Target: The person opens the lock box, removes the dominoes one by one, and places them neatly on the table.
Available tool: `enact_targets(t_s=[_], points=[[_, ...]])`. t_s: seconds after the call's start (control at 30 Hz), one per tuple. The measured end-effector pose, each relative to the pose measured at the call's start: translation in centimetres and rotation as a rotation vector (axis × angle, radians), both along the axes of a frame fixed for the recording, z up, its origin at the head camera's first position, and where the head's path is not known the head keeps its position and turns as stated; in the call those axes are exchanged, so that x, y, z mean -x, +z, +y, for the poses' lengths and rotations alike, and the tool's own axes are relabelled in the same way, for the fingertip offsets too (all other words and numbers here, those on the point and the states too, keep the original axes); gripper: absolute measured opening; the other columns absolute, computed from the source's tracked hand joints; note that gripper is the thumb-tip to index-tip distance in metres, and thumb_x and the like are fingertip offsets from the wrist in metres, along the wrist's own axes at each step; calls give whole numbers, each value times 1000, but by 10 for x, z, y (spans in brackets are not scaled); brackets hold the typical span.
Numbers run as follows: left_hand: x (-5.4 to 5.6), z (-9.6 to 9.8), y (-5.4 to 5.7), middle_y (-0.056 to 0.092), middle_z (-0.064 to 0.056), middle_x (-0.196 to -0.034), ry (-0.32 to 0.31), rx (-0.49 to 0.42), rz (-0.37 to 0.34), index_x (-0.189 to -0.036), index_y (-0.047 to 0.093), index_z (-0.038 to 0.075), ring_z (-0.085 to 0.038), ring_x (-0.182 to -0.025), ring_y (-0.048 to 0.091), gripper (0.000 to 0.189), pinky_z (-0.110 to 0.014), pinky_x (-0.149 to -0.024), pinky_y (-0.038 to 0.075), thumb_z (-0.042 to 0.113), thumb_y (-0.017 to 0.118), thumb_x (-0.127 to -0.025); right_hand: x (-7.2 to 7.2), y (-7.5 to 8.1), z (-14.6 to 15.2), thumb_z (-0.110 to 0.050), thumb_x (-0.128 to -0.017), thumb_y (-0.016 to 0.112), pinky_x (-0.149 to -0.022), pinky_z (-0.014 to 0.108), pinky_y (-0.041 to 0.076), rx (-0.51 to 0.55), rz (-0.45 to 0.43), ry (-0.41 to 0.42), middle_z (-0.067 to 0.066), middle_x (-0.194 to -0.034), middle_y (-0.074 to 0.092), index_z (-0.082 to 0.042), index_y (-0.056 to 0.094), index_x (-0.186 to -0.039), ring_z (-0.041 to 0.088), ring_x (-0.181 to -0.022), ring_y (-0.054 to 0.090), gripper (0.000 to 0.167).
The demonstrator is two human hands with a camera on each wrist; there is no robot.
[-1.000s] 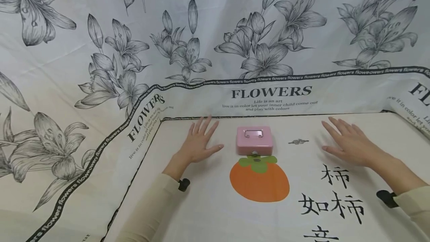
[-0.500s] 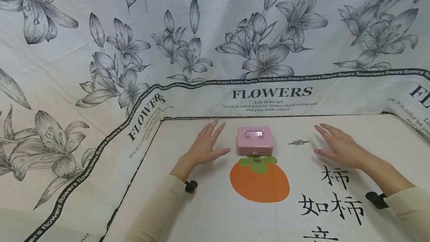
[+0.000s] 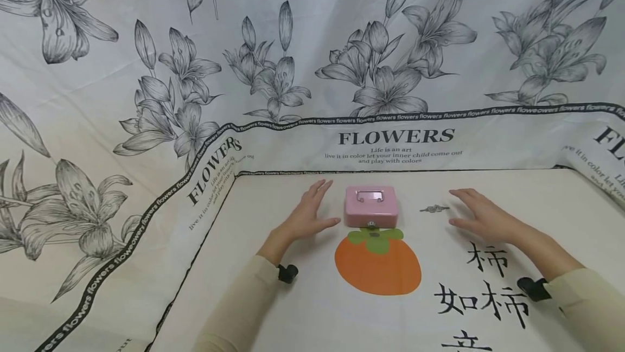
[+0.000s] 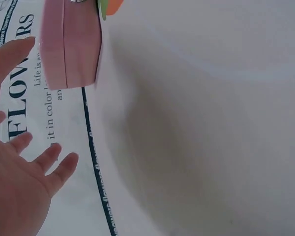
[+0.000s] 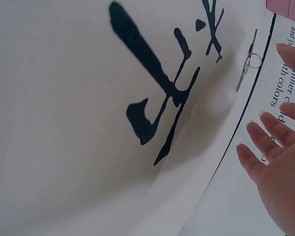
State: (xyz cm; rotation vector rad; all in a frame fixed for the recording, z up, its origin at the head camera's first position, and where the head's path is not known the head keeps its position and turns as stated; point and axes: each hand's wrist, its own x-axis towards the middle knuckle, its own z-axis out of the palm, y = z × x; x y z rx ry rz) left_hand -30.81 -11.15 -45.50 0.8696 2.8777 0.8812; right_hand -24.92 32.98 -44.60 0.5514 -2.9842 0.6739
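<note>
"Checking grip status: is anything held?"

"Negative. The left hand (image 3: 308, 216) is released, fingers spread, just beside the pink box (image 3: 371, 212). The right hand (image 3: 488, 217) is likewise released, fingertips near the keys (image 3: 434, 209)."

"Box position?"

"On the desk (image 3: 293, 317), near the far edge, between the far corners, lid (image 3: 351, 205) down, lock (image 3: 371, 224) facing the near edge."

"Foreseeable faults?"

"Two, in my judgement. An abrupt inward sweep of the left thumb could skew the box. Fingers landing beyond the flat-lying keys could miss or drag them, since they offer little height to pinch."
</note>
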Motion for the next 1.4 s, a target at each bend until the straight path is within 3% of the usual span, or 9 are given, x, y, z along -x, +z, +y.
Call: enact_targets(t_s=[0.23, 0.43, 0.87, 1.2, 1.4], points=[[2, 9, -3, 18, -4, -171, -36, -93, -86, -166, 15, 26, -25, -156, 25, 100, -51, -121, 30, 38, 80, -90, 5, -1, -4, -24, -96, 73, -104, 68, 40, 34, -44, -2, 38, -145, 44, 13, 39, -148, 56, -129, 47, 73], [4, 19, -6, 24, -5, -168, -69, -169, -150, -165, 16, 29, -33, -143, 45, 108, -48, -113, 43, 36, 86, -84, 12, -1, -11, -22, -95, 74, -102, 66, 43, 39, -52, -1, 36, -142, 48, 12, 44, -146, 53, -125, 52, 69], [9, 36, -14, 26, -14, -168, -53, -180, -233, -166, 11, 24, -29, -131, 54, 116, -42, -107, 47, 37, 89, -81, 29, -9, -21, -15, -91, 76, -98, 62, 47, 53, -55, 3, 30, -125, 63, 12, 57, -132, 46, -114, 60, 52], [14, 45, -13, 32, -9, -165, -25, -155, -249, -166, 14, 13, -23, -121, 57, 117, -36, -104, 48, 33, 90, -79, 43, -14, -19, -13, -91, 73, -89, 54, 50, 89, -98, -34, 20, -109, 65, 9, 65, -120, 33, -100, 61, 37], [20, 48, -17, 36, -4, -163, -16, -149, -258, -165, 19, 14, -15, -112, 55, 115, -32, -99, 47, 33, 92, -78, 46, -14, -20, -13, -93, 73, -95, 57, 49, 120, -137, -31, 22, -113, 67, 8, 66, -118, 36, -104, 62, 34]])
